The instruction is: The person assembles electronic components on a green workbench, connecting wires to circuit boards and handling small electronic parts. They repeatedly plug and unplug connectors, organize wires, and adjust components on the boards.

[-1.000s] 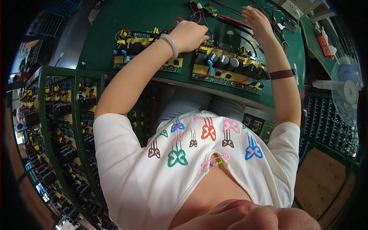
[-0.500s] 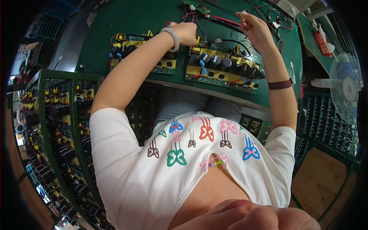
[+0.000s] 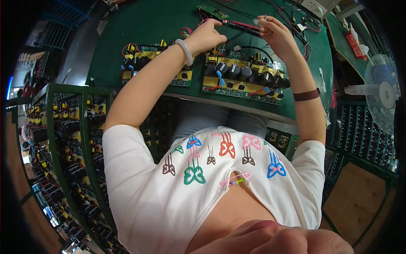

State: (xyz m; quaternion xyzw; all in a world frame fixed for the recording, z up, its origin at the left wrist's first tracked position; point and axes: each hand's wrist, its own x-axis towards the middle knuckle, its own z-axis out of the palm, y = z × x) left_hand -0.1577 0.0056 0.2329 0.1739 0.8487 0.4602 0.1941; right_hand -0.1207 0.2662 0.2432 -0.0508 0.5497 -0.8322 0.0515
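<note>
Your right hand (image 3: 278, 39) had its thumb and fingertips drawn together on a small pale piece (image 3: 256, 22), too blurred to make out. Your left hand (image 3: 204, 38) reached over the green bench (image 3: 139, 25), fingers pointing rightward; whether that grip was empty or closed on something could not be told. A red probe (image 3: 243, 25) lay across the gap between your hands, its right end near your right fingertips. Just beyond your left hand was a small green circuit board (image 3: 211, 12). On your side of the hands, a large circuit board (image 3: 237, 86) lay flat near the bench's front edge, carrying dark round capacitors (image 3: 245, 73). A second large board (image 3: 182, 80) lay to its left, partly hidden by your left forearm (image 3: 141, 86). Loose wires (image 3: 292, 19) spread past your right hand, near a white socket (image 3: 315, 7). Farther out, a green rack (image 3: 49, 122) stood on the left, and a white fan (image 3: 385, 97) and a red box (image 3: 356, 45) on the right.
</note>
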